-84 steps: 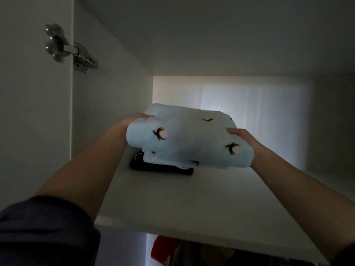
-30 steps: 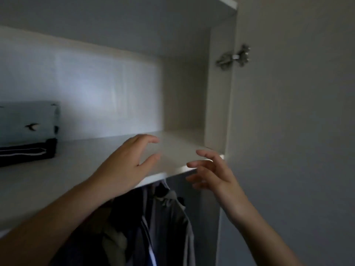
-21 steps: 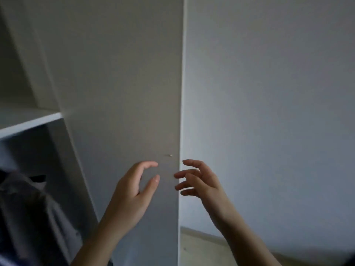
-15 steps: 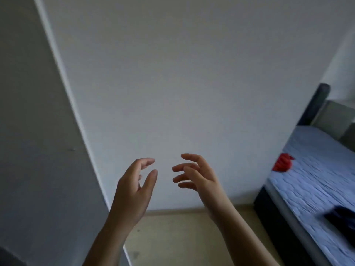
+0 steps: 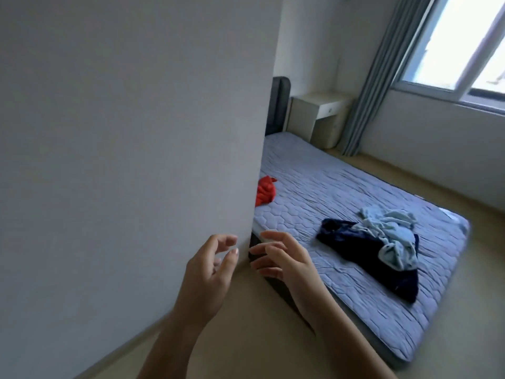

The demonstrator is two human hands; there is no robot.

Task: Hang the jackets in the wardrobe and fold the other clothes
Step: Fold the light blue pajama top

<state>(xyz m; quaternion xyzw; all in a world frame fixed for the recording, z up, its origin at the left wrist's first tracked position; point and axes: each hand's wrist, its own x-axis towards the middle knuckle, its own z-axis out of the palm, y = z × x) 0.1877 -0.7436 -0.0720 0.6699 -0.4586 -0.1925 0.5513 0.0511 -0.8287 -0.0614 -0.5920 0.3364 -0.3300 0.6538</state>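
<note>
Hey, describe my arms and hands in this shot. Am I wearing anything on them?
The left forearm and right forearm are bare, with no sleeves in view. The left hand and right hand have no gloves, and no rings, watch or bracelet show. The nails on the left fingers look short and unpainted.

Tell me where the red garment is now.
Head view, centre: the red garment lies on the bed, partly hidden behind the wall corner, left of the clothes pile.

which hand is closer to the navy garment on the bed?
Right. The right hand hovers open, left of the navy garment in view; the left hand is farther left again, in front of the wall.
</note>
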